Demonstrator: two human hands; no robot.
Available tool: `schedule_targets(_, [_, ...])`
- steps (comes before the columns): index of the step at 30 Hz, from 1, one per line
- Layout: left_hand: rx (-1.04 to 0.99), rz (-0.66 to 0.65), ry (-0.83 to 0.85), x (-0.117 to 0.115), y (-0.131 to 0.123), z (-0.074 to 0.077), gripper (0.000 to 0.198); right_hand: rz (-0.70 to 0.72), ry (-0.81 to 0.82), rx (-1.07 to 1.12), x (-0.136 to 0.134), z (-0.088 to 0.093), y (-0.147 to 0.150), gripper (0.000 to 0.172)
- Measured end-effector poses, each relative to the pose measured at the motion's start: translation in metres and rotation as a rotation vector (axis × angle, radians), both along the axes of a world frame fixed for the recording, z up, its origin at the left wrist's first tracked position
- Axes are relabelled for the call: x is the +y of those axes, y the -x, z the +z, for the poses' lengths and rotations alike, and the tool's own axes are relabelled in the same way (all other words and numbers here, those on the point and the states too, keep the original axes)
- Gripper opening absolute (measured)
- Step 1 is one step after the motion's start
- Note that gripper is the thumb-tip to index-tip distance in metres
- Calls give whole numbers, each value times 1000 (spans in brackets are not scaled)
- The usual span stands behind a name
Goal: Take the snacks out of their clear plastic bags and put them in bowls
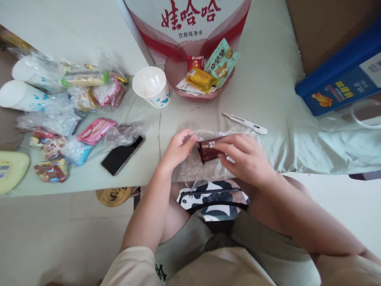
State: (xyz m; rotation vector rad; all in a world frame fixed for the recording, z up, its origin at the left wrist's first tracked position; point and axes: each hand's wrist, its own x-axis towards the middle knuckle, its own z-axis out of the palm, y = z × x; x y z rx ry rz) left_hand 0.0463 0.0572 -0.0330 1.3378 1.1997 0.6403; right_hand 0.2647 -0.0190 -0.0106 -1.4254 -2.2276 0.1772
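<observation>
My right hand has its fingers closed on a dark brown snack packet with white lettering. The packet lies over a clear plastic bag that hangs at the table's front edge. Just left of it, my left hand pinches the bag's upper edge between thumb and fingers. Behind both hands lies a white utility knife. Farther back, a pink ribbed bowl holds a yellow packet, a red packet and a mint-green nut pouch.
A white paper cup stands left of the bowl. A black phone, a pink wafer packet and several other wrapped snacks lie to the left. On the right is a blue box; a red-and-white carton stands behind.
</observation>
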Motion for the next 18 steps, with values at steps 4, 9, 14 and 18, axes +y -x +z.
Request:
schedule_targets(4, [-190, 57, 206, 0, -8, 7, 26, 96, 191, -83, 4, -12, 10, 66])
schedule_targets(9, [-203, 220, 269, 6, -8, 10, 23, 117, 215, -66, 11, -23, 7, 63])
schedule_targets(14, [-198, 313, 213, 12, -1, 10, 22, 98, 281, 144, 19, -21, 3, 48])
schedule_targets(18, [-234, 361, 208, 11, 6, 10, 18, 72, 439, 432, 25, -28, -2, 43])
